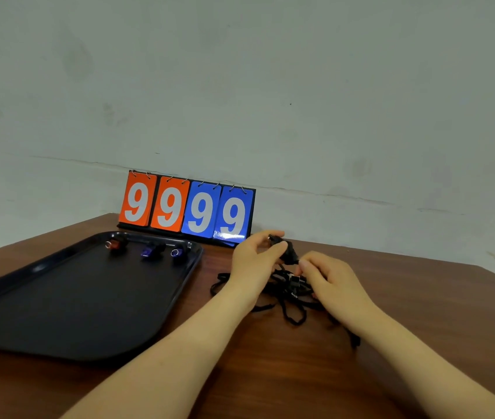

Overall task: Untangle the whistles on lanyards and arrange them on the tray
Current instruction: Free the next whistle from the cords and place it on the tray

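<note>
The left hand (pixel 250 261) pinched a black whistle (pixel 282 247) between curled thumb and fingers, raised above the tangle. The right hand (pixel 329 278), fingers narrowly curled, gripped black cord just beside it. The woven lanyards (pixel 288 297) lay knotted on the wooden table (pixel 270 373). Three whistles sat at the black tray's (pixel 58 313) twelve o'clock rim: one red (pixel 114 244), two purple (pixel 149 251) (pixel 177 252).

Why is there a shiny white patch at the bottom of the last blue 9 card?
In the head view, that is glare: room light bouncing off the glossy scoreboard card. The dark tray rim shows softer shine; the table edge bends from the wide lens; the black lanyards look slightly blurry.
</note>
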Demonstrator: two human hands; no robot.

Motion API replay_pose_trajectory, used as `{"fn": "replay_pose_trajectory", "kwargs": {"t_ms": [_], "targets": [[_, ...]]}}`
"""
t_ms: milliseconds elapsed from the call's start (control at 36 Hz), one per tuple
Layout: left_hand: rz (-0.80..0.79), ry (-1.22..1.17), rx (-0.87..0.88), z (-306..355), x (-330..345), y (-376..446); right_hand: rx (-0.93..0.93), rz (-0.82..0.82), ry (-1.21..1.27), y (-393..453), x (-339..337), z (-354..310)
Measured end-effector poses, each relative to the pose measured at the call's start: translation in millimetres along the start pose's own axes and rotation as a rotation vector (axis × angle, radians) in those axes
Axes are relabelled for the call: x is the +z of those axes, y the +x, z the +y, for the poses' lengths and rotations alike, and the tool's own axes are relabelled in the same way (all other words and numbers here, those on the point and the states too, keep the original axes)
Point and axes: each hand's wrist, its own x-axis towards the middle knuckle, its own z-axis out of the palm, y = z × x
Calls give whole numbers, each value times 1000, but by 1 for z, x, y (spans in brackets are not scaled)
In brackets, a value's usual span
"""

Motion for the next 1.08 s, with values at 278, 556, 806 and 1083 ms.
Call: {"fn": "replay_pose_trajectory", "kwargs": {"t_ms": [278, 556, 806, 1083], "targets": [[-91, 230, 77, 1, 3, 3, 19, 231, -31, 1, -3, 11], [-61, 344, 34, -2, 1, 8, -124, 253, -116, -1, 2, 4], [-60, 291, 41, -2, -4, 7, -8, 250, 11, -3, 5, -4], [-233, 108, -10, 4, 0, 4, 321, 291, 473, 1, -4, -6]]}}
